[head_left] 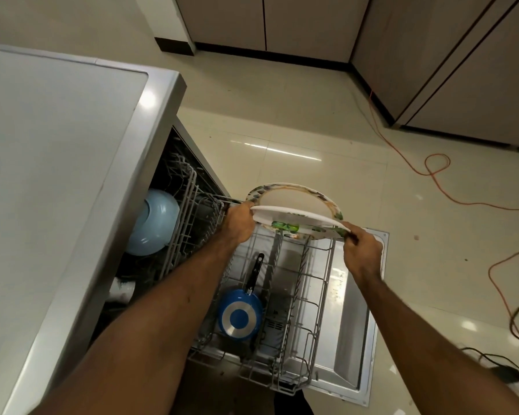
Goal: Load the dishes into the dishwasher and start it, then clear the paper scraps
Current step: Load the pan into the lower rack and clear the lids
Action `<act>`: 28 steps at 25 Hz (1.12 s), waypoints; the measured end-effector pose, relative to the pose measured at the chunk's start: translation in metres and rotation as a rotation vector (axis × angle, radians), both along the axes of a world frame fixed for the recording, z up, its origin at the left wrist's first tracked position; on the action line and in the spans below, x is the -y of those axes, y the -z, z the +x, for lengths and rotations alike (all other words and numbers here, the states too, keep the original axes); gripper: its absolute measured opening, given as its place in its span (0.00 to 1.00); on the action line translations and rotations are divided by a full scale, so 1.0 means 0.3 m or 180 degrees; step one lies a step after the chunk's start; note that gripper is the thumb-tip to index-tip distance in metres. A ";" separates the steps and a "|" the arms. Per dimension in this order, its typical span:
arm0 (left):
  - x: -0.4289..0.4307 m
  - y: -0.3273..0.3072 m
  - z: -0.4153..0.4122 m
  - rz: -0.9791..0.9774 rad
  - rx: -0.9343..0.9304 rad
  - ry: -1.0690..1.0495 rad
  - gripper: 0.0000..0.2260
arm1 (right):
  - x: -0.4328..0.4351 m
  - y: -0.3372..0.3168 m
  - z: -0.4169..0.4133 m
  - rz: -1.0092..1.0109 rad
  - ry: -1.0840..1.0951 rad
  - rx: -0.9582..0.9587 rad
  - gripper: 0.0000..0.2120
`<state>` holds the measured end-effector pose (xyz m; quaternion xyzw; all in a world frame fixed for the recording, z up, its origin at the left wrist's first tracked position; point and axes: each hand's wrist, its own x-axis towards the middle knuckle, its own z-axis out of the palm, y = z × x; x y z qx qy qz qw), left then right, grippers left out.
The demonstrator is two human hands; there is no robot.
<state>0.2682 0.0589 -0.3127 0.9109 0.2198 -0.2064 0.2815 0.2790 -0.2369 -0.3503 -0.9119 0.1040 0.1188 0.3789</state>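
**Plates held over the open dishwasher**

Head view: two plates are in the air above the far end of the pulled-out lower rack (318, 310), touching nothing but the hands. The farther plate (291, 202) shows a cream middle and a leafy printed rim. The nearer plate (294, 217) is tilted almost edge-on, with its white side up and a green print below. The left hand (240, 223) is curled round the rims at their left side. The right hand (361, 250) pinches the right rim of the nearer plate.

In the lower rack a blue pan (240, 316) lies bottom up, its black handle pointing away from the person. A pale blue bowl (153, 223) sits in the upper rack (189, 211), which is partly under the grey surface (57, 145). The dishwasher door (354, 324) lies folded down flat beneath the lower rack; small marks on its inner face are too faint to read.

On the tiled floor (282, 130) an orange cable (438, 172) loops to the right, and a black cable (498, 363) lies near the door's corner. Cabinets (282, 22) stand along the far wall.
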 end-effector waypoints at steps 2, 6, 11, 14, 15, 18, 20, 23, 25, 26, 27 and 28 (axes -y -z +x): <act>-0.003 0.026 0.004 0.0045 -0.0081 0.0109 0.15 | -0.003 0.012 0.000 -0.0003 0.0037 -0.0050 0.17; -0.002 0.063 0.017 0.0113 -0.0100 0.0219 0.16 | 0.002 0.049 -0.004 -0.0068 0.0028 -0.0145 0.17; -0.001 0.132 0.023 0.0357 -0.0328 0.0183 0.13 | -0.005 0.086 0.003 -0.0072 0.0120 -0.0278 0.16; 0.002 0.162 0.036 0.0204 -0.0558 -0.0116 0.13 | -0.016 0.095 0.016 -0.0071 0.0073 -0.0377 0.15; 0.001 0.165 0.040 0.0102 -0.0623 -0.0193 0.16 | -0.024 0.093 0.019 -0.0053 0.0040 -0.0423 0.15; -0.015 0.187 0.045 -0.0271 -0.0832 -0.0223 0.31 | -0.057 0.080 0.019 0.0165 0.0009 -0.0608 0.19; -0.021 0.166 0.047 -0.0446 -0.0898 -0.0116 0.37 | -0.073 0.062 0.013 0.0286 -0.0034 -0.0696 0.22; -0.012 0.112 0.039 -0.0614 -0.0814 0.0083 0.39 | -0.084 0.031 0.000 0.0471 -0.0219 -0.0724 0.28; 0.005 0.079 0.025 -0.0577 -0.0753 0.0204 0.41 | -0.081 -0.007 0.001 0.0480 -0.0279 -0.0761 0.30; 0.016 0.061 0.017 -0.0544 -0.0736 0.0222 0.41 | -0.080 -0.030 0.005 0.0455 -0.0286 -0.0802 0.29; 0.035 0.022 0.005 -0.0532 -0.0730 0.0250 0.41 | -0.079 -0.054 0.008 0.0426 -0.0319 -0.0824 0.28; 0.050 -0.007 -0.006 -0.0552 -0.0695 0.0237 0.40 | -0.081 -0.085 0.010 0.0344 -0.0391 -0.0822 0.28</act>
